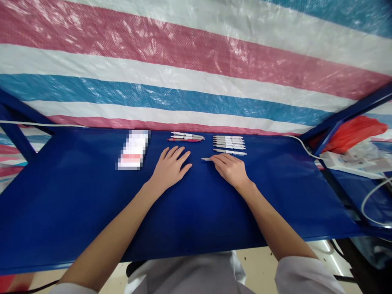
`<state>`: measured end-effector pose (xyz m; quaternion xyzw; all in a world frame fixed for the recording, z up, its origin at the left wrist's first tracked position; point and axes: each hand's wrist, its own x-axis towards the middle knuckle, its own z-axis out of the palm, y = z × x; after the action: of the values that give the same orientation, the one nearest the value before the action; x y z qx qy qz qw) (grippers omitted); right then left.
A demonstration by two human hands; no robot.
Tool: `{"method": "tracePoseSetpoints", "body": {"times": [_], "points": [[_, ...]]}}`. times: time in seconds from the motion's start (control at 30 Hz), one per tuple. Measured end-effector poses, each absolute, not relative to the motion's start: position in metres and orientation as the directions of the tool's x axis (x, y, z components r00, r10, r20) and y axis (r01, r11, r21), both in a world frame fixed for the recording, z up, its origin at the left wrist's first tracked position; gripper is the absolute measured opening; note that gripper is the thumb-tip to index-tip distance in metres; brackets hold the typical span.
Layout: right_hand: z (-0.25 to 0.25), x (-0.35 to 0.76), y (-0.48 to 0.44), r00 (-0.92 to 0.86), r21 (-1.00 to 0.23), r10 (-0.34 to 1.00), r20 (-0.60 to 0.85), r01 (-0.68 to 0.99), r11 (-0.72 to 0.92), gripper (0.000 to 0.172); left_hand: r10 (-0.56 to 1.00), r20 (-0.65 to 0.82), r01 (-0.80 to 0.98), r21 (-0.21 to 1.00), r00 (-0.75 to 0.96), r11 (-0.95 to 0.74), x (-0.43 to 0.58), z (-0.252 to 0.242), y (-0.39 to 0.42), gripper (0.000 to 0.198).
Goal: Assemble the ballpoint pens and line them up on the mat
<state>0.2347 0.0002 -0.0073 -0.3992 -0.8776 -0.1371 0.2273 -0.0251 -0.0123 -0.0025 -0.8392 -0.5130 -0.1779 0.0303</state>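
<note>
My left hand (pixel 170 167) lies flat on the blue table (pixel 76 196), fingers spread, holding nothing. My right hand (pixel 230 168) rests palm down to its right, fingertips on a white pen (pixel 206 159) that sticks out to the left from under them. Beyond the right hand lies a neat row of several white pens (pixel 229 143). Beyond the left hand lie a few more pens, one of them red (pixel 185 137). A blurred white and red card or packet (pixel 134 155) lies left of my left hand.
A striped red, white and blue tarpaulin (pixel 196 73) hangs behind the table. At the right are a white power strip (pixel 346 161) with cables, a red plastic bag (pixel 355 130) and a blue frame rail (pixel 346 114).
</note>
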Motion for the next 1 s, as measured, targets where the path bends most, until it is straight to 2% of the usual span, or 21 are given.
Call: {"method": "tracePoseSetpoints", "body": {"times": [0.2, 0.4, 0.63, 1.0], "points": [[-0.005, 0.259, 0.006, -0.543, 0.083, 0.711, 0.446, 0.816, 0.572, 0.027, 0.882, 0.302, 0.890, 0.172, 0.361, -0.423, -0.019, -0.017, -0.014, 0.046], [-0.010, 0.268, 0.010, -0.500, 0.117, 0.737, 0.455, 0.854, 0.507, 0.028, 0.892, 0.272, 0.900, 0.150, 0.362, -0.410, -0.019, -0.020, -0.014, 0.051], [-0.009, 0.264, 0.010, -0.373, 0.075, 0.812, 0.448, 0.921, 0.382, 0.029, 0.897, 0.262, 0.903, 0.151, 0.357, -0.403, -0.019, -0.020, -0.014, 0.050], [-0.006, 0.255, 0.018, -0.298, 0.016, 0.856, 0.422, 0.947, 0.322, 0.028, 0.897, 0.258, 0.902, 0.153, 0.358, -0.403, -0.018, -0.020, -0.014, 0.051]]}}
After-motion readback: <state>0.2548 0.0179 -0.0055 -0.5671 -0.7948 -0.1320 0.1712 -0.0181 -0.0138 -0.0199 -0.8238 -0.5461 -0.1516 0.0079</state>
